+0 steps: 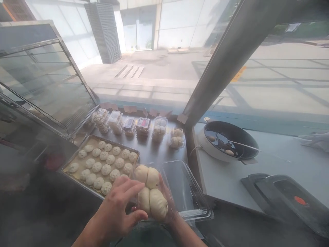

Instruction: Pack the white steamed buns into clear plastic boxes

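Observation:
Plump steamed buns sit two by two in a clear plastic box in front of me. My left hand is bent around the box's left side, its fingertips and thumb at the buns, with a gap between thumb and fingers. Around the right side is my right hand, its palm against the box and its fingertips partly hidden behind the buns. The box's clear lid hangs open to the right. Left of the hands, a metal tray lined with paper carries rows of small pleated buns.
Stacked filled clear boxes line the counter's back. One box of round buns stands beside them. At right, a round pot holds dark liquid, eggs and a ladle. A dark lid-like appliance lies nearer. A glass cabinet stands left.

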{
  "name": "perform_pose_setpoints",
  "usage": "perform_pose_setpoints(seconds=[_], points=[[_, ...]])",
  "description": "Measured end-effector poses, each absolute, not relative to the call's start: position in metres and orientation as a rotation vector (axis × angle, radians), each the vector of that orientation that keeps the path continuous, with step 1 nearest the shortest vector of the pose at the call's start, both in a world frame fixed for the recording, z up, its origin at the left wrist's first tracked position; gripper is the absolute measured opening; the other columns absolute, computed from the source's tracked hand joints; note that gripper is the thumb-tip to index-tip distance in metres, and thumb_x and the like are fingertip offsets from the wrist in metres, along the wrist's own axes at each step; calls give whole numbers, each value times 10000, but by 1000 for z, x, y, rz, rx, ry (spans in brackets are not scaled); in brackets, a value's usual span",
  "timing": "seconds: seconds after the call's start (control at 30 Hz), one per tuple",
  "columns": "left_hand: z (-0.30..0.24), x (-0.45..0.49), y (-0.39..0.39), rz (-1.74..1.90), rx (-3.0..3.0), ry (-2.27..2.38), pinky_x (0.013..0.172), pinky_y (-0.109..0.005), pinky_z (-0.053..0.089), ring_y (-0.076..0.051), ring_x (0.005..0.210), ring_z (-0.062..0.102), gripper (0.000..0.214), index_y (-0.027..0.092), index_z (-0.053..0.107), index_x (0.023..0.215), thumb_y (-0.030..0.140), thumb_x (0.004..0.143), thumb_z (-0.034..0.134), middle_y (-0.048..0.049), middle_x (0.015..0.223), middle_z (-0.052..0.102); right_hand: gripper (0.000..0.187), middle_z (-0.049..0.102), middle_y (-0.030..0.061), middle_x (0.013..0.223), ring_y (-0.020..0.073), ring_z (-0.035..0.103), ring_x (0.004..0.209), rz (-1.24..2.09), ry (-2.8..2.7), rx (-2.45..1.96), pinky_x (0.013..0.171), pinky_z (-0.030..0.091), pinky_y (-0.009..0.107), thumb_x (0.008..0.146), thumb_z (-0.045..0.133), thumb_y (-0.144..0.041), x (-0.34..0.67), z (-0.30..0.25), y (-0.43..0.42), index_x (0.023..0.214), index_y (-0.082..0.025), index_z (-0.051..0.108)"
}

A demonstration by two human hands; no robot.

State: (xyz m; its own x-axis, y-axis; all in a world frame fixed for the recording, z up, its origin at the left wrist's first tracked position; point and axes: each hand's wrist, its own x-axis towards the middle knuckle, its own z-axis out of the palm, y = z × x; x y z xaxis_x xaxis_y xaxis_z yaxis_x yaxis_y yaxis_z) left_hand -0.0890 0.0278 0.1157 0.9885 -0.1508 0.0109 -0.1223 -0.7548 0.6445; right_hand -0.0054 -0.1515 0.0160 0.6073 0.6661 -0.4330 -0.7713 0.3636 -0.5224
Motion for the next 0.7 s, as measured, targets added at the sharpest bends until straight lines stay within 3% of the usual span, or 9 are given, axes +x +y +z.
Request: perform_pose_setpoints(seconds=[0.07, 0.23, 0.43, 0.53, 0.7], points=[[111, -95, 20, -141, 2412, -201, 1020, -489, 564, -315, 1196, 577, 713, 323, 529, 1469, 445, 833, 829, -51, 1348, 675, 613, 760, 121, 970, 321, 721, 938, 1024, 186, -673, 772, 600, 452, 908, 518, -760, -5, 19, -149, 1119, -217, 709], [92, -93, 15, -112, 2351, -59, 959, -459, 568, -264, 1071, 617, 358, 310, 671, 1218, 144, 901, 678, -13, 1130, 741, 661, 748, 102, 921, 300, 717, 908, 1139, 222, -490, 780, 607, 441, 880, 489, -823, -9, 24, -142, 1072, -227, 698], [100, -96, 24, -51, 2407, -136, 1126, -482, 514, -278, 1341, 537, 632, 346, 464, 1509, 275, 931, 708, -42, 1480, 594, 707, 771, 122, 1007, 323, 729, 974, 1134, 208, -336, 811, 597, 466, 913, 495, -789, -5, 16, -142, 1255, -194, 662], [96, -92, 18, -3, 2499, -275, 1115, -515, 516, -306, 1299, 558, 653, 309, 493, 1493, 359, 900, 760, -64, 1442, 622, 708, 777, 121, 1101, 300, 726, 1038, 1040, 237, -357, 885, 581, 428, 916, 561, -745, -4, 14, -141, 1326, -173, 640], [84, -79, 6, 16, 2520, -315, 1004, -503, 552, -287, 1136, 619, 410, 268, 618, 1323, 232, 922, 699, -77, 1239, 699, 697, 773, 105, 1131, 240, 705, 1026, 953, 222, -389, 938, 541, 339, 899, 637, -696, -6, 21, -140, 1335, -152, 652]])
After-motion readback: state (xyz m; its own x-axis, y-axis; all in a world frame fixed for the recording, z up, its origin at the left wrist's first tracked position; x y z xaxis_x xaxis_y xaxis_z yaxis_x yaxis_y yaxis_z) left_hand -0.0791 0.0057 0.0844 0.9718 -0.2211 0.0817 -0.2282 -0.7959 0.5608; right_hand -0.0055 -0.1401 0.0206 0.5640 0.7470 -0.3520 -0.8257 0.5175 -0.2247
